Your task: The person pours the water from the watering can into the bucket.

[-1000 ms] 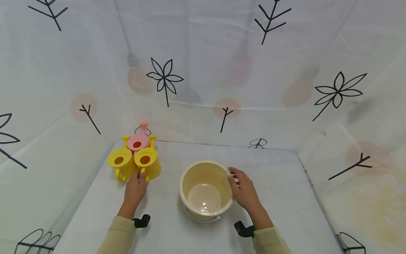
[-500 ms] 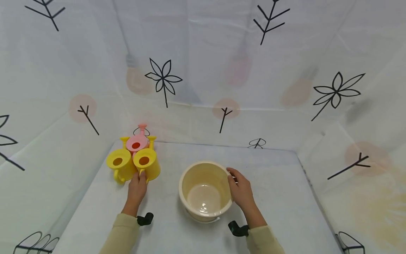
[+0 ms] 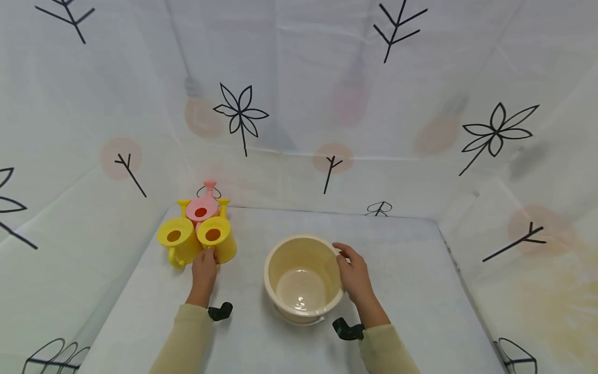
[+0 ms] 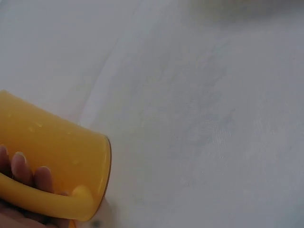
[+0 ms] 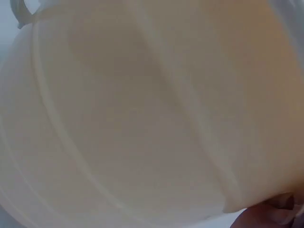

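Observation:
Two yellow toy watering cans stand at the back left of the table in the head view. My left hand (image 3: 204, 264) has its fingers curled round the handle of the right yellow watering can (image 3: 226, 244), and the left wrist view shows fingertips (image 4: 43, 178) between that handle and the can's body. The left yellow watering can (image 3: 186, 249) is beside it. Behind both stands a pink watering can (image 3: 198, 206). At the table's middle is a cream bucket (image 3: 299, 298) with nothing inside. My right hand (image 3: 354, 275) holds its right rim, mostly hidden in the right wrist view.
The white table (image 3: 402, 291) meets a pale printed cloth (image 3: 299, 114) at the back and both sides. A white piece like a handle (image 3: 315, 321) shows at the bucket's front base.
My left hand has moved slightly right and closed more round the yellow watering can's handle. My right wrist has shifted a little left at the bucket's rim. The cans and bucket have stayed put.

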Available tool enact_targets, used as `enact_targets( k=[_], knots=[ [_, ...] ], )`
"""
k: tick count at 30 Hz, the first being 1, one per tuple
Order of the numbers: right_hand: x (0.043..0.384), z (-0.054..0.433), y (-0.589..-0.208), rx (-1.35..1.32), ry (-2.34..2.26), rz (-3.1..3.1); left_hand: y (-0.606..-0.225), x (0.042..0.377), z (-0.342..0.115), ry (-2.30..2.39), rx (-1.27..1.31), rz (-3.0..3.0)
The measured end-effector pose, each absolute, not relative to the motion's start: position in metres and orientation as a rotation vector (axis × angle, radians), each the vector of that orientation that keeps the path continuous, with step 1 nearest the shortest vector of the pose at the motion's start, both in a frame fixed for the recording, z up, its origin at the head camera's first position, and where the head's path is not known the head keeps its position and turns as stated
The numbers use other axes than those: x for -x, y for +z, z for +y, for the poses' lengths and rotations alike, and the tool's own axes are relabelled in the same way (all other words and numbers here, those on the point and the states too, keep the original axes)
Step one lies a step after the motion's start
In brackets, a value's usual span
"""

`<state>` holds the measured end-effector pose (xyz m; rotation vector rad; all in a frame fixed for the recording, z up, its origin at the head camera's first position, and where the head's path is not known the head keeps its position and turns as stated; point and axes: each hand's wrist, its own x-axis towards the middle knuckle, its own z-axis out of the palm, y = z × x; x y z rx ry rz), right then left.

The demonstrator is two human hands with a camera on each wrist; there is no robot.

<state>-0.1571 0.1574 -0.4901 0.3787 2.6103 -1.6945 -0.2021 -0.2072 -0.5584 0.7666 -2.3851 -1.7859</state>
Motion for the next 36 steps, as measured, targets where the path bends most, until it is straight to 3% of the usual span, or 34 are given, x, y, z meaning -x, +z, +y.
enact_targets(
  k=[12,36],
  knots=[
    [0.158,0.152,-0.493,-0.452,-1.713,2.618,-0.563,0.205,-0.199,-1.968,-0.844,-2.05],
    [0.154,0.16,-0.492,-0.421,-1.855,2.464,-0.558,0.181,-0.194,-1.747,-0.759,-2.218]
  ],
)
